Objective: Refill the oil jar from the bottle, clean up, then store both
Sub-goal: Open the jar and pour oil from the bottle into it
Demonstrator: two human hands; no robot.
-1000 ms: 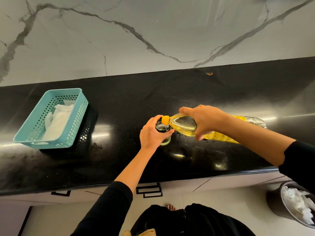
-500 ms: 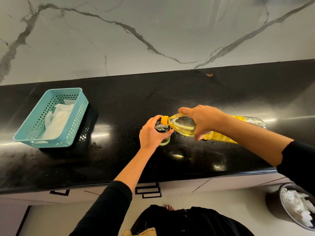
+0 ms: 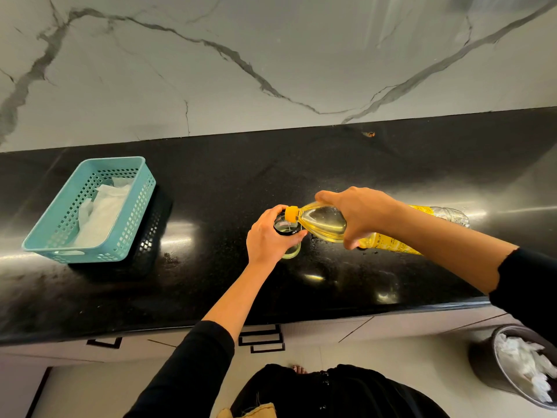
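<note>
A small glass oil jar (image 3: 286, 229) stands on the black countertop (image 3: 331, 164) with a little pale oil inside. My left hand (image 3: 266, 236) is wrapped around it from the left. My right hand (image 3: 358, 214) holds a clear plastic oil bottle (image 3: 324, 223) with a yellow label, tipped almost flat to the left. Its yellow neck (image 3: 291, 213) rests over the jar's mouth, and a thin stream of oil falls into the jar. The bottle's base (image 3: 452, 215) points right.
A teal perforated basket (image 3: 75, 212) with white cloths inside sits on the counter at the left. On the floor at the lower right stands a dark bin (image 3: 488, 366) with crumpled white tissues. A marble wall rises behind the counter. Drawer handles (image 3: 262, 339) show below the edge.
Both hands, the jar and the tipped bottle keep the same pose. Only the head view has shifted slightly.
</note>
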